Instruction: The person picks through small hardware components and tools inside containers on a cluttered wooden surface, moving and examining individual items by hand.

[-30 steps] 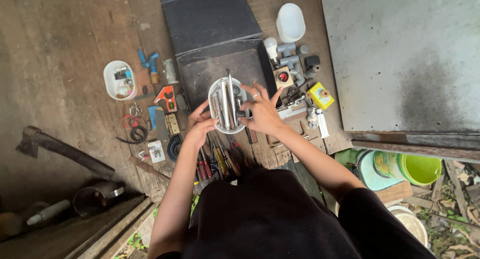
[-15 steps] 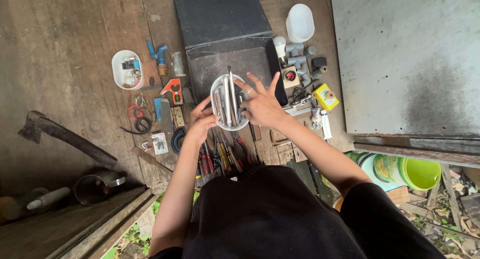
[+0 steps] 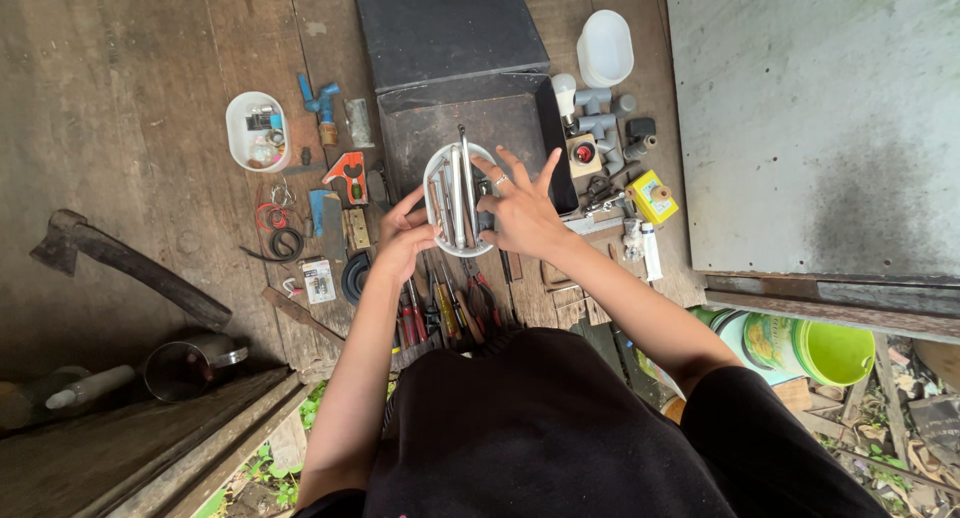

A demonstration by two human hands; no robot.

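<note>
Wooden floor boards (image 3: 150, 98) are carrying everything, spread out flat so you are seeing each piece. Far left, an axe (image 3: 120, 263) is lying alone. Next, a small white tub (image 3: 256, 130) is keeping tiny bits together. Your left hand (image 3: 405, 240) is curling round the near edge of the white oval tray (image 3: 458, 200), gripping it so it is not tipping. Long metal tools are lying inside it. Your right hand (image 3: 520, 213) is resting on the tray's other side, fingers spread wide. A yellow box (image 3: 652, 198) is sitting further right.
</note>
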